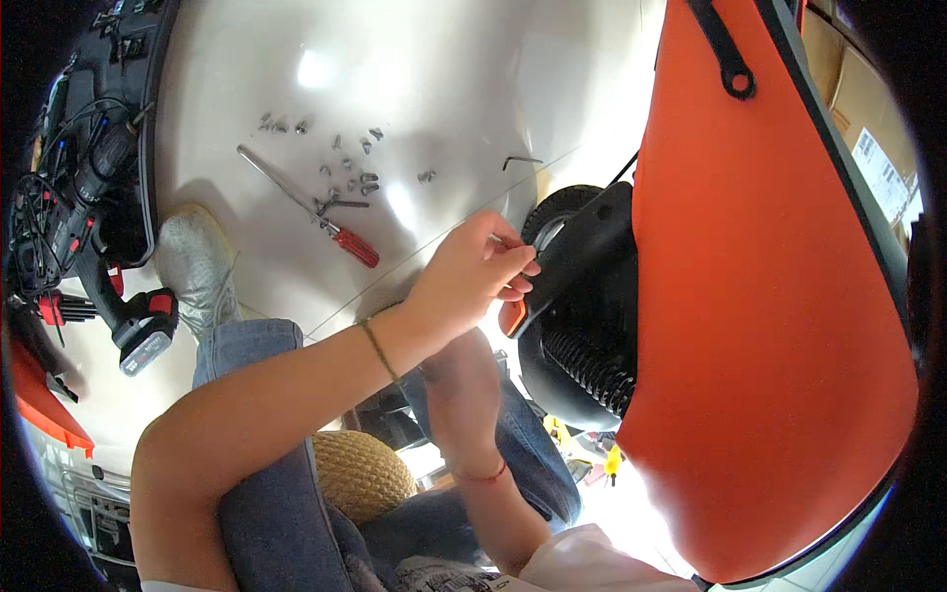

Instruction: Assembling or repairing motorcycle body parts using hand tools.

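My left hand (462, 281) reaches across to a black bracket (582, 252) with an orange end (512, 318). Its fingers are closed in a pinch near the bracket's edge, and whatever small thing is between them cannot be made out. Below and partly behind the left wrist is my right hand (462, 385), smeared by motion with its fingers hidden. Beside the bracket are a black tyre (560, 205) and a black coil spring (589, 373). A large orange panel (769, 266) with a dark edge fills the right side.
On the pale floor lie a red-handled screwdriver (353, 245), several loose bolts (368, 185) and a hex key (521, 160). At left, a black tool case (156, 118) is near a cordless drill (138, 321). Under me is a woven stool (363, 474); cardboard (858, 99) stands far right.
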Demonstrator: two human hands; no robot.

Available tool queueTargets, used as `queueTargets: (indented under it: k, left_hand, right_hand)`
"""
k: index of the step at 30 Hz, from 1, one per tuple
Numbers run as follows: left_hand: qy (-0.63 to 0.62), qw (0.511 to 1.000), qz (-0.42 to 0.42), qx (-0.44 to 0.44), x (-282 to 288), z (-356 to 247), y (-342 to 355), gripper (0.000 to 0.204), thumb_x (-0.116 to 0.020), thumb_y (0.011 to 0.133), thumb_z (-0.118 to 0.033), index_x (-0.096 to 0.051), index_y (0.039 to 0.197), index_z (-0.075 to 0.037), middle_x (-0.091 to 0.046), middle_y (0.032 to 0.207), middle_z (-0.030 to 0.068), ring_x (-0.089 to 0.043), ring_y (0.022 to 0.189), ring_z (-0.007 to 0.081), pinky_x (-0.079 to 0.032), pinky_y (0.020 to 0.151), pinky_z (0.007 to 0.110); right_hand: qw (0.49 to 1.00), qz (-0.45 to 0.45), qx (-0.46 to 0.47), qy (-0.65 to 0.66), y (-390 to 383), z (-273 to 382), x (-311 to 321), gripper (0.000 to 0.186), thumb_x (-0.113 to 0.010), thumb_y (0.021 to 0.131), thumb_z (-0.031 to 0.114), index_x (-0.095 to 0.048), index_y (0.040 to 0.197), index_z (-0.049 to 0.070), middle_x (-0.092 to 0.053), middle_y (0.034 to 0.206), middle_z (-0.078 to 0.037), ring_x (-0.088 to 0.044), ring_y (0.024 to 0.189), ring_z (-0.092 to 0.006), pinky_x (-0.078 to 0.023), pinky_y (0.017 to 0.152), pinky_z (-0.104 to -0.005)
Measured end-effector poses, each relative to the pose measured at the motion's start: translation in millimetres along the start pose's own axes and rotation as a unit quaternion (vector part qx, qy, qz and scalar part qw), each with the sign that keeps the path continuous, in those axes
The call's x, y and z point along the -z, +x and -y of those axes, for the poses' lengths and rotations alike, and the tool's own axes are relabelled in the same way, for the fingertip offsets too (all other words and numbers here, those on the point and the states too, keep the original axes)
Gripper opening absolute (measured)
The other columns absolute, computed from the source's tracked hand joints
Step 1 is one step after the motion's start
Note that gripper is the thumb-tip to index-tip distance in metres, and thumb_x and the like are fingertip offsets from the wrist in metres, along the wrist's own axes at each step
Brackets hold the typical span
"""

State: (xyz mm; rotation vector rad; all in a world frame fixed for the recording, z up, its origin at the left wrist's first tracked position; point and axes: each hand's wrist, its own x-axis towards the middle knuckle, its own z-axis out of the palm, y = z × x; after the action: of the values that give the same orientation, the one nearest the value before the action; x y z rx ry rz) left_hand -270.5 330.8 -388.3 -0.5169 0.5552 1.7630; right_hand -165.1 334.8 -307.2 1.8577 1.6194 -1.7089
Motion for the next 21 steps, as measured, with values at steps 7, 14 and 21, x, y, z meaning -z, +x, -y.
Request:
queueTargets:
  k: [7, 14, 21]
  left_hand:
    - [0.261, 0.957, -0.009, -0.123, -3, -15, 32, 0.018, -0.06, 0.087, -0.014, -0.058, 0.094, 0.002, -0.064, 0.086, 0.0119, -0.063, 0.078, 0.0175, -0.049, 0.069, 0.028]
    - [0.397, 0.89, -0.025, -0.222, -17, -18, 72, 0.012, -0.057, 0.084, -0.011, -0.063, 0.092, -0.004, -0.067, 0.088, 0.0104, -0.064, 0.081, 0.0272, -0.049, 0.071, 0.034]
    - [0.403, 0.89, -0.017, -0.212, -29, -20, 80, 0.012, -0.06, 0.078, -0.012, -0.063, 0.087, -0.004, -0.065, 0.081, 0.0145, -0.062, 0.08, 0.0319, -0.048, 0.071, 0.038]
  right_hand:
    - [0.973, 0.028, 0.162, -0.163, 50, 5, -30, 0.028, -0.041, 0.098, 0.01, -0.042, 0.124, 0.001, -0.05, 0.116, -0.009, -0.051, 0.107, -0.0166, -0.043, 0.092, -0.0307]
    - [0.967, 0.108, 0.067, 0.222, 92, 22, -21, 0.035, -0.043, 0.096, 0.016, -0.039, 0.128, 0.003, -0.051, 0.118, -0.009, -0.054, 0.109, -0.0216, -0.045, 0.092, -0.0361]
    - [0.984, 0.039, 0.06, 0.164, 93, 44, -28, 0.033, -0.038, 0.098, 0.021, -0.039, 0.126, 0.004, -0.049, 0.118, -0.009, -0.051, 0.113, -0.0264, -0.045, 0.093, -0.0417]
